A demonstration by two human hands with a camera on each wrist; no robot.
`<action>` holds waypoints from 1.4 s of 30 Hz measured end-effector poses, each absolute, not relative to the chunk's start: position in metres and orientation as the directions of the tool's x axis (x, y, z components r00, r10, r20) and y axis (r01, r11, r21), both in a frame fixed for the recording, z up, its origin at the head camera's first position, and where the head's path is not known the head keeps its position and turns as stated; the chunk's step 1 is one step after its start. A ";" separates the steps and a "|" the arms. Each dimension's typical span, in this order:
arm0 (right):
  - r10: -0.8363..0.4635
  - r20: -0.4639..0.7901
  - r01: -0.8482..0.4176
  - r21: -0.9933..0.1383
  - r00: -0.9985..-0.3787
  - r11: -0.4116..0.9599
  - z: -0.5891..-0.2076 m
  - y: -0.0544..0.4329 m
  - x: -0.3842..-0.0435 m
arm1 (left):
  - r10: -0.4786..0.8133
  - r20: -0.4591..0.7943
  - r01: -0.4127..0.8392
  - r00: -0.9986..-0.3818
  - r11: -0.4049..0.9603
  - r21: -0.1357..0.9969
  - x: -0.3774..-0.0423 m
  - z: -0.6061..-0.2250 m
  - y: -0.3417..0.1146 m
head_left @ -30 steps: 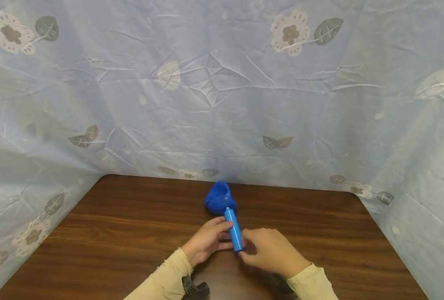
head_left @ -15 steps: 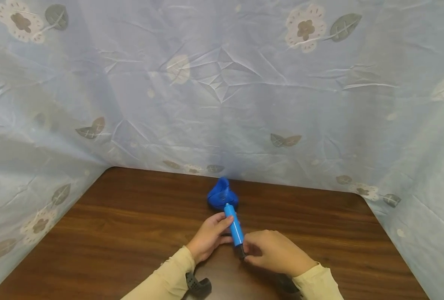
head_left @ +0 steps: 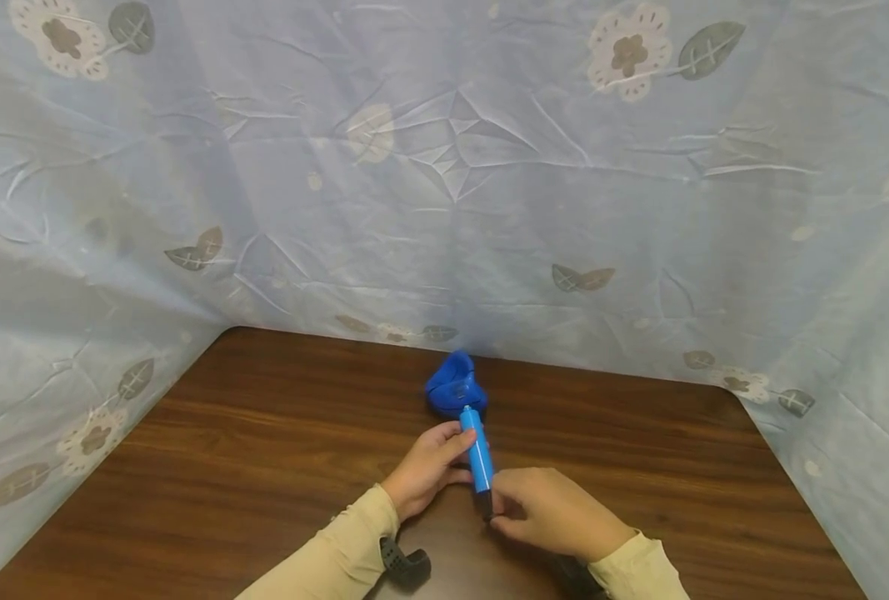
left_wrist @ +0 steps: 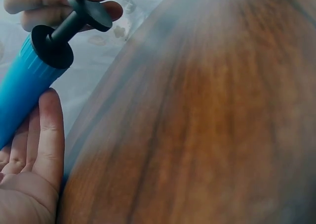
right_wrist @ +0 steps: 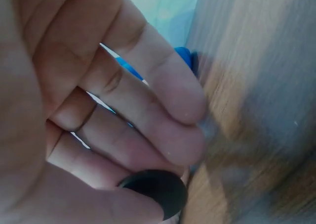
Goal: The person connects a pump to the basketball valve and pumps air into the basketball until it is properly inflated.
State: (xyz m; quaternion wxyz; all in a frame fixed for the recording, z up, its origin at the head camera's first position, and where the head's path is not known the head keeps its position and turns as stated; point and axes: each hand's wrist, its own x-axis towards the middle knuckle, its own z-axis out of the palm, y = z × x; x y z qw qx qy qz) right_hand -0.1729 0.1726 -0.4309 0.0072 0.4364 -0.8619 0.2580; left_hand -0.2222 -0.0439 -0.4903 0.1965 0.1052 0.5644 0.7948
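Note:
A light blue hand pump with a black plunger is held between my two hands. My left hand grips its barrel, thumb on top, with other fingers partly hidden beneath it. Between thumb and fingers, my right hand pinches the plunger's round black handle. The plunger rod shows outside the barrel in the left wrist view. At the pump's far tip lies a dark blue, caved-in object like a deflated ball. The tip meets its near side in the head view; whether it goes in, I cannot tell.
Dark brown wood makes up the tabletop. A pale blue floral cloth hangs along the table's back and both sides. Black bands sit at the wrists, over cream sleeves.
My right hand has drawn the black plunger out of the pump's barrel, toward me. The left hand keeps its grip on the barrel. The whole head view has shifted slightly.

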 end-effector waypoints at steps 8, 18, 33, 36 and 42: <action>-0.774 0.114 -0.711 -0.496 -0.623 0.499 -0.424 0.174 -0.170 | 0.419 -0.066 -0.208 -0.906 -0.304 0.930 -0.226 -0.487 -0.042; -0.852 0.033 -0.649 -0.664 -0.523 0.372 -0.420 0.169 -0.166 | 0.266 -0.087 -0.200 -0.960 -0.434 0.878 -0.229 -0.486 -0.044; -0.701 0.190 -0.668 -0.542 -0.688 0.509 -0.431 0.186 -0.184 | 0.381 -0.096 -0.216 -0.920 -0.288 0.933 -0.226 -0.489 -0.043; -0.669 0.207 -0.657 -0.529 -0.714 0.537 -0.432 0.186 -0.185 | 0.385 -0.085 -0.212 -0.919 -0.299 0.930 -0.225 -0.490 -0.042; -0.699 0.244 -0.686 -0.562 -0.672 0.463 -0.433 0.183 -0.182 | 0.364 -0.070 -0.199 -0.929 -0.331 0.923 -0.224 -0.491 -0.043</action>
